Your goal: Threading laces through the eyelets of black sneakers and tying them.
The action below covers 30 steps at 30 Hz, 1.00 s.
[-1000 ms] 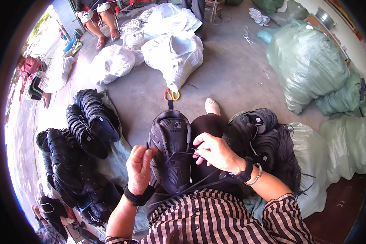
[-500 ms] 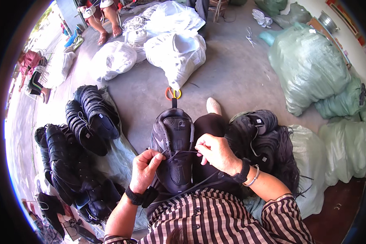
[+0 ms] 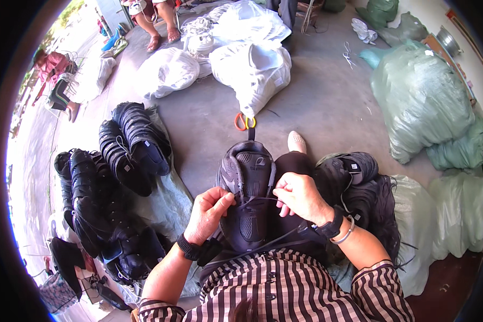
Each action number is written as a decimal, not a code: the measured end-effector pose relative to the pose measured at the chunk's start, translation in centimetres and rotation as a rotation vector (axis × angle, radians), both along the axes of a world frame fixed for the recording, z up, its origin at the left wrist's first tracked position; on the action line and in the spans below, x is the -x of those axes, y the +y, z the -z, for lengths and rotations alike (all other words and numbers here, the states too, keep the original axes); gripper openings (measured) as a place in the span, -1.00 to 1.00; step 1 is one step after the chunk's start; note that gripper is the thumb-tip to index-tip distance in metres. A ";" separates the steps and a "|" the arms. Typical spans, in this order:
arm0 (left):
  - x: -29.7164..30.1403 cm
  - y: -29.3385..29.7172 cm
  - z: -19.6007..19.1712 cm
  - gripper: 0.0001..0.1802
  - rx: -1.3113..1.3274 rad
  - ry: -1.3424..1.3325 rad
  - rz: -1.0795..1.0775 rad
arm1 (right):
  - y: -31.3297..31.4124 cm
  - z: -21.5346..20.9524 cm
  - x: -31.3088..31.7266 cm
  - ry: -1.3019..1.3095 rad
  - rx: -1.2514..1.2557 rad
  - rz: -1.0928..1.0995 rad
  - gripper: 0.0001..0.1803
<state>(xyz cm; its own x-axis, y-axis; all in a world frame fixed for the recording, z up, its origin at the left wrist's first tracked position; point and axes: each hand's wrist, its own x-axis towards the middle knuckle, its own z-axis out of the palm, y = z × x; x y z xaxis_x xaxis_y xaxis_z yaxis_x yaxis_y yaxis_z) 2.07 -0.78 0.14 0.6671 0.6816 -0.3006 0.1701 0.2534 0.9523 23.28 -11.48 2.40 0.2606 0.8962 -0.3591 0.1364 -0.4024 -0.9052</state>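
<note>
A black shoe upper (image 3: 253, 228) with a grey collar lies over my lap, its toe toward me and a black pull loop at the far end. My left hand (image 3: 206, 212) is closed at its left side, thumb and forefinger pinching one end of a dark shoelace. My right hand (image 3: 303, 197) pinches the other end at the right side, other fingers curled. Between the hands the shoelace (image 3: 263, 199) runs nearly straight across the upper, crossing at its middle. Just beyond the pull loop are orange and yellow rings (image 3: 250, 123) that look like scissor handles.
Stacked black uppers (image 3: 129, 150) lie on plastic sheeting at left; more dark uppers (image 3: 359, 167) sit at right. White bags (image 3: 252, 75) stand ahead, large green sacks (image 3: 421, 102) at right. Two seated people, one a pink-clad person (image 3: 56, 70), are farther off at left.
The whole view has shifted, so the scene sits farther right in the picture. Both hands still pinch the lace ends, in about the same place over the upper.
</note>
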 end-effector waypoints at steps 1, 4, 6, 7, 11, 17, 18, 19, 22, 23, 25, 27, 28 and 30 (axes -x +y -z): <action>-0.3 0.0 -0.1 -0.74 -0.002 -0.003 0.014 | -0.2 0.5 0.2 -0.056 -0.057 -0.005 -0.93; -0.4 0.3 -0.1 -0.74 0.016 0.021 0.011 | -0.4 2.6 0.8 -0.677 -0.526 -0.154 -0.93; -0.8 0.5 -0.5 -0.78 -0.010 0.054 -0.005 | -0.2 1.5 0.8 -0.356 -0.310 -0.130 -0.96; -1.0 0.6 -0.7 -0.81 -0.036 0.087 -0.021 | 0.0 0.2 0.5 -0.067 -0.088 -0.100 -0.97; -1.9 1.0 -2.6 -0.89 -0.846 0.329 0.051 | -0.2 0.1 0.0 -0.082 -0.109 -0.177 -0.94; -3.5 4.6 -7.5 -0.72 -1.632 0.117 0.449 | 0.6 -1.1 -0.7 -1.073 -0.561 -0.310 -0.86; -3.7 5.1 -7.3 -0.72 -1.637 0.113 0.458 | 1.1 -1.0 -0.9 -1.131 -0.637 -0.408 -0.91; -4.1 5.7 -6.9 -0.71 -1.666 0.090 0.593 | 1.4 -0.8 -1.2 -1.191 -0.716 -0.508 -0.94; -4.6 6.3 -7.1 -0.71 -1.652 0.148 0.869 | 2.1 -1.0 -1.5 -1.197 -0.709 -0.644 -0.95; -4.7 6.4 -7.4 -0.73 -1.597 0.236 0.996 | 2.3 -1.3 -1.6 -1.206 -0.674 -0.732 -0.96; -5.0 6.6 -7.4 -0.74 -1.576 0.238 1.037 | 2.6 -1.9 -1.8 -1.174 -0.652 -0.737 -0.97; -5.3 7.1 -7.2 -0.76 -1.453 0.247 1.059 | 2.9 -2.2 -1.9 -1.140 -0.566 -0.798 -0.95; -5.3 7.1 -7.1 -0.77 -1.411 0.289 1.024 | 3.1 -1.9 -1.9 -1.136 -0.569 -0.786 -0.95; -5.4 6.0 -6.9 -0.76 -1.467 0.393 1.086 | 3.4 -1.2 -2.0 -1.081 -0.577 -0.784 -0.96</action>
